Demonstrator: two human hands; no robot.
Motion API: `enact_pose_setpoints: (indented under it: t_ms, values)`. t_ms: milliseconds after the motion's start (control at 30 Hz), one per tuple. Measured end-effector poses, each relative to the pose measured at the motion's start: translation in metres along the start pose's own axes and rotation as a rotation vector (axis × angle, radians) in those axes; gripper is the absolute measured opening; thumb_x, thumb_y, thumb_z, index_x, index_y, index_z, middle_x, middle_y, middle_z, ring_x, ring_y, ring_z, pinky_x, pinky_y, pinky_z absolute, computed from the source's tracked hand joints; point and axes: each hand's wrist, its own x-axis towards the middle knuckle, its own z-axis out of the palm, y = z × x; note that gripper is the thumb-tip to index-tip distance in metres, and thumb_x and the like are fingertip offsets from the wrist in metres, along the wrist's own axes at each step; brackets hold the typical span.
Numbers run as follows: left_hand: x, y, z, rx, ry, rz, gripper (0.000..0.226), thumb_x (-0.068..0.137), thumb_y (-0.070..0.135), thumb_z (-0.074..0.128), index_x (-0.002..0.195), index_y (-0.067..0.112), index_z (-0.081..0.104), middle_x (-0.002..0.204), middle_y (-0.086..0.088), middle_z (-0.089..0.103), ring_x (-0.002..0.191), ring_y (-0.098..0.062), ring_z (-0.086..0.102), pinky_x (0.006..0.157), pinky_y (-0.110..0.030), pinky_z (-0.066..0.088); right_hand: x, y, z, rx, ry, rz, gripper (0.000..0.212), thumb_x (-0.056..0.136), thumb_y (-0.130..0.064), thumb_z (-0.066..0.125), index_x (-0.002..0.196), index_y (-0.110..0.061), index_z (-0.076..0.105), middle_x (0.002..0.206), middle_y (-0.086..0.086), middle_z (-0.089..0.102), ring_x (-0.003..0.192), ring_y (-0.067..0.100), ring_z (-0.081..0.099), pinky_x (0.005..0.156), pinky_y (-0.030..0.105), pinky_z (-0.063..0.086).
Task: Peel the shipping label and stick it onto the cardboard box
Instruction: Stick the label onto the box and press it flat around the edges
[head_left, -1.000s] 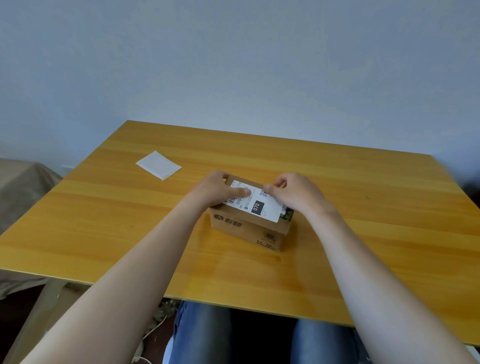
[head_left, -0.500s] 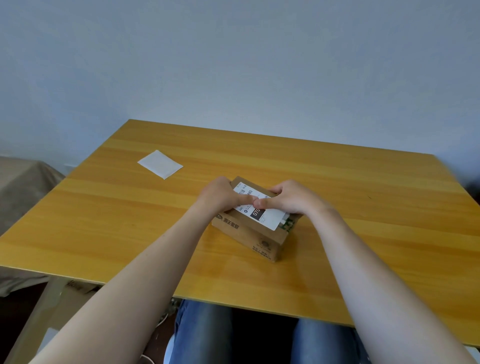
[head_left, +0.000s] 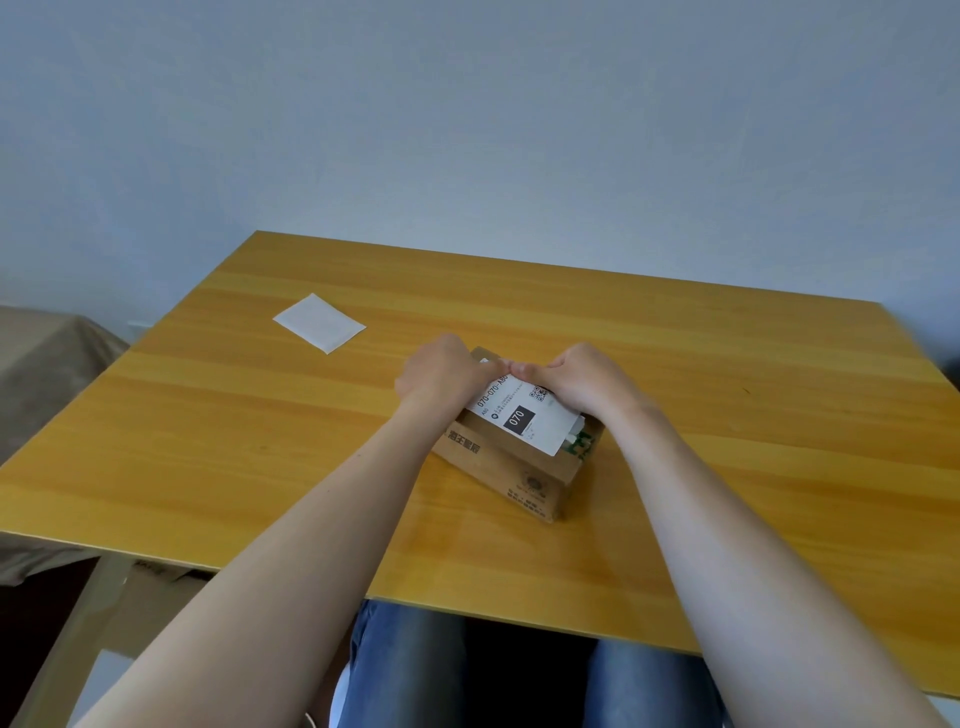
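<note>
Table: yellow wood top, seen from the near edge; blue-clad knees show under it.

Backing paper: blank white sheet, flat on the table at far left, well apart from everything else. It looks like the peeled-off liner, so the peeling step reads as done.

Left hand: resting on the far left part of the box top, fingers curled down onto the label's far end, pressing rather than gripping. Whether the thumb pinches an edge cannot be told.

Cardboard box: small brown carton near the table's middle, turned at an angle, one corner pointing near and right.

Shipping label: white, printed with "070", lying on the box top. Its long axis runs from far left to near right, along the box. The near right end sticks out slightly past the box edge and looks not fully flattened.

Right hand: loosely clenched, fingertips on the label's far edge, touching the left hand's fingertips.

Judgement: the unpressed part lies near and right of both hands; the right hand is closer to it, so smoothing would run along the long axis toward the person.
</note>
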Motion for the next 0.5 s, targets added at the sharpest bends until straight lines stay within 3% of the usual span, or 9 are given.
enact_pose_setpoints:
  t_ms: [67,167,300,333,400,433,500]
  values:
    - [0.001,-0.001,-0.002,0.002,0.000,-0.005,0.056,0.081,0.072,0.068,0.073,0.018,0.055,0.077,0.001,0.062,0.076,-0.024,0.062,0.060,-0.029,0.037,0.000,0.000,0.001,-0.015,-0.006,-0.008,0.065,0.081,-0.083,0.066,0.075,-0.018,0.065,0.065,0.005,0.059,0.060,0.022,0.051,0.059,0.034,0.031]
    - [0.002,-0.004,-0.005,0.006,-0.028,0.014,0.056,0.084,0.073,0.065,0.075,0.017,0.059,0.075,0.002,0.064,0.066,-0.019,0.060,0.055,-0.028,0.035,-0.002,-0.001,0.002,-0.038,-0.016,-0.015,0.070,0.088,-0.076,0.064,0.082,-0.008,0.078,0.076,0.006,0.078,0.064,0.024,0.064,0.063,0.034,0.041]
    - [0.004,-0.010,-0.014,-0.013,-0.150,0.121,0.051,0.089,0.068,0.065,0.089,0.017,0.069,0.076,0.003,0.067,0.069,-0.020,0.064,0.059,-0.029,0.040,-0.009,-0.004,0.001,-0.106,-0.010,0.008,0.059,0.098,-0.068,0.057,0.092,-0.015,0.081,0.085,0.004,0.080,0.075,0.025,0.074,0.066,0.035,0.047]
    - [0.004,-0.011,-0.016,-0.031,-0.174,0.145,0.049,0.089,0.064,0.066,0.104,0.018,0.073,0.085,0.004,0.071,0.078,-0.021,0.068,0.064,-0.031,0.044,-0.011,-0.004,0.000,-0.118,-0.008,0.017,0.060,0.100,-0.067,0.054,0.096,-0.013,0.081,0.088,0.006,0.080,0.075,0.025,0.073,0.065,0.035,0.045]
    - [-0.001,-0.013,-0.020,-0.066,-0.185,0.167,0.067,0.088,0.061,0.072,0.141,0.022,0.061,0.126,0.003,0.070,0.113,-0.022,0.067,0.082,-0.034,0.050,-0.015,-0.003,0.000,-0.139,-0.012,0.029,0.061,0.104,-0.065,0.047,0.104,-0.013,0.079,0.096,0.007,0.081,0.082,0.027,0.074,0.068,0.036,0.046]
    - [-0.003,-0.013,-0.021,-0.069,-0.182,0.178,0.080,0.085,0.060,0.075,0.151,0.022,0.051,0.144,0.002,0.061,0.127,-0.024,0.061,0.092,-0.036,0.049,-0.017,-0.003,0.000,-0.143,-0.022,0.025,0.058,0.105,-0.063,0.045,0.109,-0.015,0.078,0.100,0.005,0.080,0.087,0.025,0.075,0.072,0.036,0.049]
    - [-0.006,-0.015,-0.023,-0.075,-0.198,0.195,0.095,0.080,0.059,0.081,0.159,0.023,0.041,0.156,0.000,0.050,0.136,-0.026,0.054,0.101,-0.041,0.049,-0.027,-0.005,-0.002,-0.109,-0.062,0.009,0.053,0.106,-0.063,0.043,0.128,-0.023,0.071,0.103,-0.004,0.076,0.089,0.017,0.072,0.073,0.036,0.053]
